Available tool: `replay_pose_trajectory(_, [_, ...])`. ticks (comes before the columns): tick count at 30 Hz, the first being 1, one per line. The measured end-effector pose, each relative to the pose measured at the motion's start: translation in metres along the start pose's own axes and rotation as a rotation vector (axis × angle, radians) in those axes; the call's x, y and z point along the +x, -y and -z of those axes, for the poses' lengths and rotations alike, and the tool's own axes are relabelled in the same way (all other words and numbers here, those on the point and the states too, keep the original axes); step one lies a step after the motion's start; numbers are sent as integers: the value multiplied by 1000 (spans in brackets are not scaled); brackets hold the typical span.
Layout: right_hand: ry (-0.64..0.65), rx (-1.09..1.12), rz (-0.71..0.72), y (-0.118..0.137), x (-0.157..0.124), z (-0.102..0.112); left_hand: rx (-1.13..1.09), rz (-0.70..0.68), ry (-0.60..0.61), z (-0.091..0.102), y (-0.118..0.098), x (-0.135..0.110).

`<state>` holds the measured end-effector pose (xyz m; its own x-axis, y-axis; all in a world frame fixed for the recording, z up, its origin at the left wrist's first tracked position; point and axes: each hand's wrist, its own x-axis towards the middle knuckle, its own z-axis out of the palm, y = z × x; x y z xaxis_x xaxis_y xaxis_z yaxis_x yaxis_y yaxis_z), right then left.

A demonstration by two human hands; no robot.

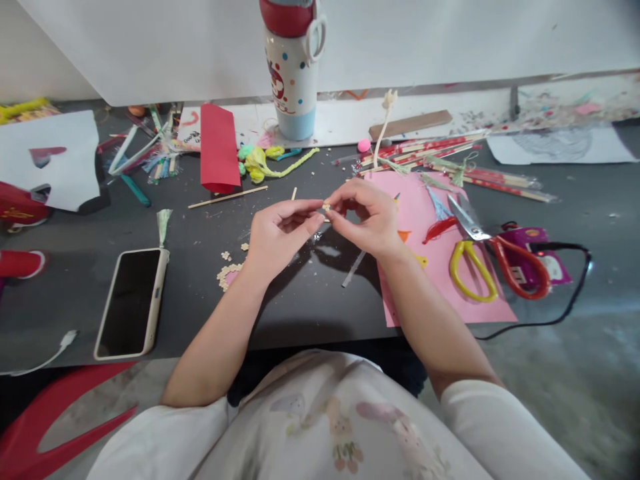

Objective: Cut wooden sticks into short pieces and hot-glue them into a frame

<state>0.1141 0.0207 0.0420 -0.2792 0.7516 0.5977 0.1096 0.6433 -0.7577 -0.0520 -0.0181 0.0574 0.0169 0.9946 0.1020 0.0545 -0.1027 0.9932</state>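
Above the dark table [310,313], my left hand [277,233] and my right hand [365,217] meet fingertip to fingertip. Both pinch one tiny pale piece [327,208] between thumb and fingers. Below my left wrist a small cluster of pale beads [229,272] lies on the table. Under my right hand a thin clear stick [354,267] rests flat. A pink paper sheet [440,267] lies beneath my right forearm's far side.
A phone [131,301] lies face up at the left. Scissors with a yellow and a red handle [483,257] rest on the pink sheet. A dotted bottle [293,67] stands at the back. Folded red paper [219,148], sticks [450,163] and a black cable [560,293] lie around.
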Motion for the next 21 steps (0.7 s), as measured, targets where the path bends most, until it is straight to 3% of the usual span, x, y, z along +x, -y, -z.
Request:
replay_pose_trajectory(8, [41, -29, 17, 3, 1, -2, 55, 52, -83, 0, 1, 0])
replay_pose_trajectory(16, [63, -38, -1, 2, 0, -1, 261, -226, -115, 0, 1, -1])
replay_pose_trajectory(21, [73, -51, 2, 3, 1, -1, 195, -262, -99, 1, 2, 0])
